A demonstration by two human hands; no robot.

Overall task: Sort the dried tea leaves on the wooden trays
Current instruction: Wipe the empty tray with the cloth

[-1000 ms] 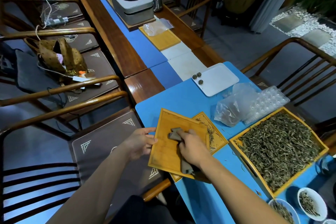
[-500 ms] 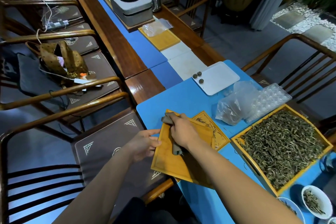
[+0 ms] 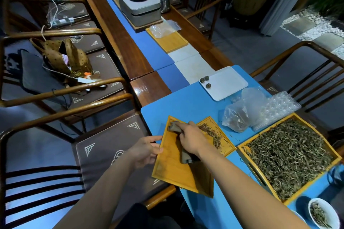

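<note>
My left hand [image 3: 145, 151] grips the left edge of a flat wooden tray [image 3: 171, 169] that juts over the blue table's near edge. My right hand [image 3: 189, 139] holds a grey-brown cloth [image 3: 176, 129] against that tray's top end. Under it lies a second small wooden tray [image 3: 226, 147] with a thin line of dried tea leaves [image 3: 212, 134]. To the right, a large wooden tray [image 3: 245, 156] is heaped with dried tea leaves [image 3: 290, 154].
A white tray [image 3: 227, 83] holds three dark tea balls. Clear plastic bags [image 3: 240, 115] and a plastic blister mould [image 3: 281, 104] lie behind the large tray. White bowls with leaves [image 3: 323, 212] stand at the lower right. Wooden chairs [image 3: 55, 96] flank the table; a tea set [image 3: 139, 3] stands far back.
My right hand has slid the cloth up the tray from its middle to its top end. The left hand still holds the tray's edge.
</note>
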